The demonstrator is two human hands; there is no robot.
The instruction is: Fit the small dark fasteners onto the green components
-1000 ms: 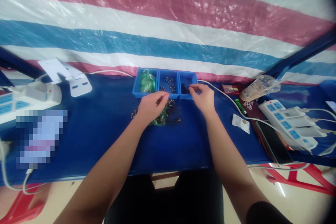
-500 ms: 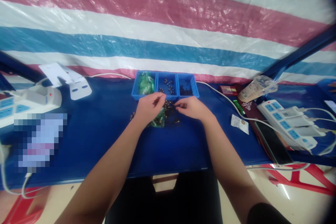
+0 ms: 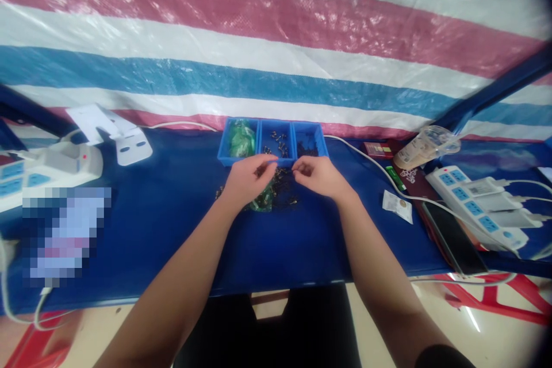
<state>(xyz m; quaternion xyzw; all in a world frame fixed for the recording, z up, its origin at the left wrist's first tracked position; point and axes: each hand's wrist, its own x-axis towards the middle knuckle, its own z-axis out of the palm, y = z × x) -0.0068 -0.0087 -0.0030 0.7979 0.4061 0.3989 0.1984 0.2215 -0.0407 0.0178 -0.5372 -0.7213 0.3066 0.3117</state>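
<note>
My left hand [image 3: 250, 179] is closed in a pinch at the near side of three blue bins [image 3: 273, 162]; what its fingers hold is too small to make out. Facing it, my right hand [image 3: 318, 175] pinches at the other side of a pile of small dark and brass-coloured parts [image 3: 284, 188]. Both hands hover over or beside this pile, fingertips a short way apart. Partly behind my left hand lies crumpled green plastic [image 3: 264, 198]. The left bin has a green plastic bag [image 3: 241, 138], the middle one small brass-coloured parts [image 3: 280, 144], the right one dark parts [image 3: 308, 146].
On the left are a power strip [image 3: 52, 169], a blurred-out phone-like item [image 3: 71, 233] and a white stand [image 3: 133, 146]. To the right stand a plastic cup [image 3: 416, 149], a small white packet [image 3: 397, 206], a dark phone [image 3: 455, 238], another power strip [image 3: 474, 201] and white cables.
The whole view has shifted very slightly. My right hand stays at the pile's right side, its fingers a little more curled; my left hand remains pinched at the left.
</note>
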